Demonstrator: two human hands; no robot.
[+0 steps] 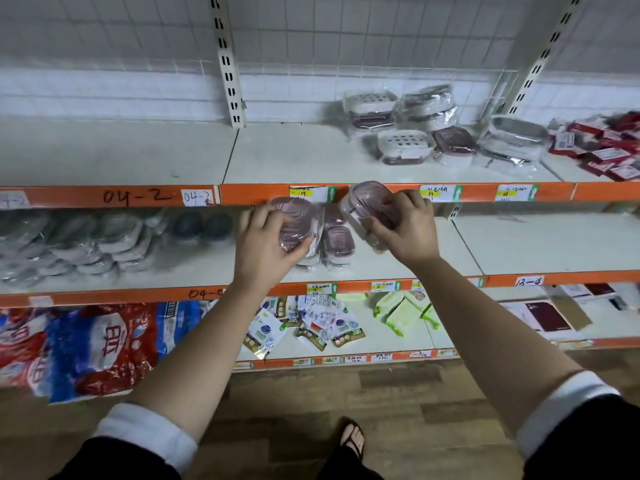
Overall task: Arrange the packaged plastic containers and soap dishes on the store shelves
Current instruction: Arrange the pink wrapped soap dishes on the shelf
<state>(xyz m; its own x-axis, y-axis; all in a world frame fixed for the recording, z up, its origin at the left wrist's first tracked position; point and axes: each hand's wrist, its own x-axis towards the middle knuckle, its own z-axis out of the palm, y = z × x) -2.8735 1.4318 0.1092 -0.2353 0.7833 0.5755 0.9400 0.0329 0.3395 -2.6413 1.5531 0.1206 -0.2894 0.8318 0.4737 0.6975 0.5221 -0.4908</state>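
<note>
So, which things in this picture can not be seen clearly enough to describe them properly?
Head view only.
- left soap dish: partly covered by fingers of the left hand.
- right soap dish: partly covered by the right hand.
- stacked dishes between them: count hidden by both hands.
- price tags: print too small.
- grey packs, middle shelf: blurred.
- red boxes: cut off by the right edge.
</note>
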